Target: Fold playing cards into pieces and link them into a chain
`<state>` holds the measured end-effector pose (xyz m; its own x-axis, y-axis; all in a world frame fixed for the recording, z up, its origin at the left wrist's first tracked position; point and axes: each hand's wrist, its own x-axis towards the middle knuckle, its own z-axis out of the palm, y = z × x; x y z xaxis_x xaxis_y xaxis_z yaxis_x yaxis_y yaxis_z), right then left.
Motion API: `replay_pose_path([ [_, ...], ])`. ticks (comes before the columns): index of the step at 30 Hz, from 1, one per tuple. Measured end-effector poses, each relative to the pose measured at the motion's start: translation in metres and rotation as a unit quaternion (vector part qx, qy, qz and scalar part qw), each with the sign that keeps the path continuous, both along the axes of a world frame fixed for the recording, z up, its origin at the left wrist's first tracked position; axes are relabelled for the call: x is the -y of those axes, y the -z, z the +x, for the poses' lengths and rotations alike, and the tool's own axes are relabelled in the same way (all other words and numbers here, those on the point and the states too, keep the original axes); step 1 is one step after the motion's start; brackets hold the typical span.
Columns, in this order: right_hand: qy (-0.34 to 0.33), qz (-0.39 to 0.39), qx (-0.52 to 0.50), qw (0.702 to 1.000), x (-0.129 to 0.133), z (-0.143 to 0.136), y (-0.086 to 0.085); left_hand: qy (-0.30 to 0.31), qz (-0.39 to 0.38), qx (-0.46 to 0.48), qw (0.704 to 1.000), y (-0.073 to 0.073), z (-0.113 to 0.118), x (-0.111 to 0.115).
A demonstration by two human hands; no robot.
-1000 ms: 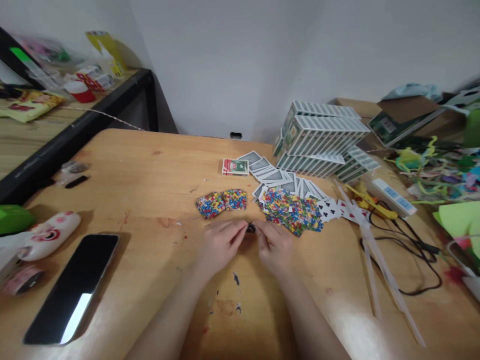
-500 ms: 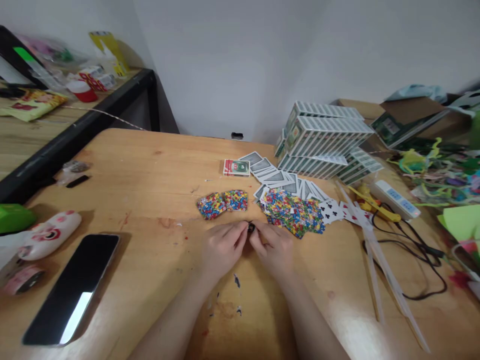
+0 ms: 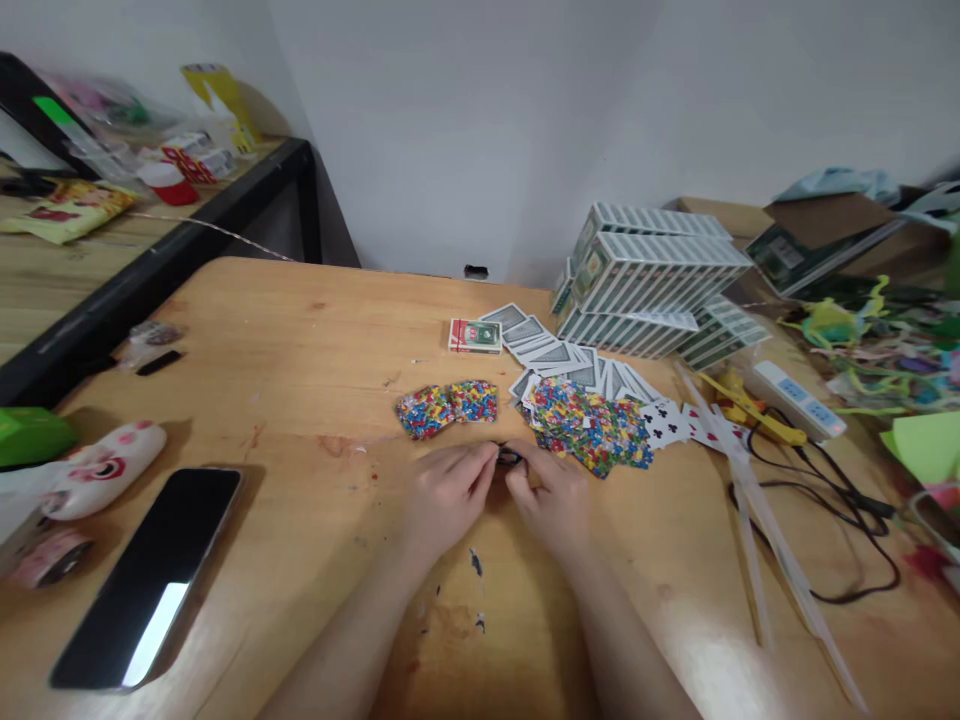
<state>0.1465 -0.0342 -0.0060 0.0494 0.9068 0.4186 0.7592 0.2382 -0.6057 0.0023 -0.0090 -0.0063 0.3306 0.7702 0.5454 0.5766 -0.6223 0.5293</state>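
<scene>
My left hand (image 3: pixel 451 492) and my right hand (image 3: pixel 551 495) meet low over the table, fingertips pinched on a small dark piece (image 3: pixel 509 456). It is mostly covered by the fingers, so I cannot make out its kind. Just beyond lie two small square pieces with a multicoloured print (image 3: pixel 425 411). A larger spread of the same multicoloured pieces (image 3: pixel 592 425) lies by my right hand, against fanned playing cards (image 3: pixel 551 355). Behind them rests a red and green card box (image 3: pixel 475 336). Small dark scraps (image 3: pixel 476 563) are scattered between my forearms.
Shrink-wrapped blocks of card boxes (image 3: pixel 660 270) are stacked at the back right. Further right are a power strip (image 3: pixel 799 400), a black cable (image 3: pixel 855 600), yellow-handled tool (image 3: pixel 750 410) and clear plastic strips (image 3: pixel 780 540). A phone (image 3: pixel 150 575) and a white plush-like item (image 3: pixel 112 465) lie left.
My fingertips have parted slightly, and more of the dark piece shows between them. The hands otherwise keep their place, and the view has shifted very slightly.
</scene>
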Motion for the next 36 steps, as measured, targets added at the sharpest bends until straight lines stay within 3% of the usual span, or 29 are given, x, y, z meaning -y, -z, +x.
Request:
replay_pose_path([
  [9, -0.048, -0.034, -0.115, 0.992, -0.001, 0.005, 0.003, 0.002, -0.028, 0.013, 1.000, 0.001, -0.001, -0.002],
  [13, -0.022, -0.060, -0.169, 0.983, -0.006, 0.003, 0.006, -0.014, -0.046, 0.023, 0.999, 0.002, 0.000, -0.003],
  [24, -0.017, -0.060, -0.138, 0.988, -0.005, 0.005, 0.009, -0.002, -0.131, 0.149, 0.980, 0.001, 0.009, -0.007],
  [36, 0.007, -0.048, -0.139, 0.989, -0.004, 0.008, 0.017, -0.009, -0.170, 0.118, 0.978, -0.003, 0.005, -0.005],
])
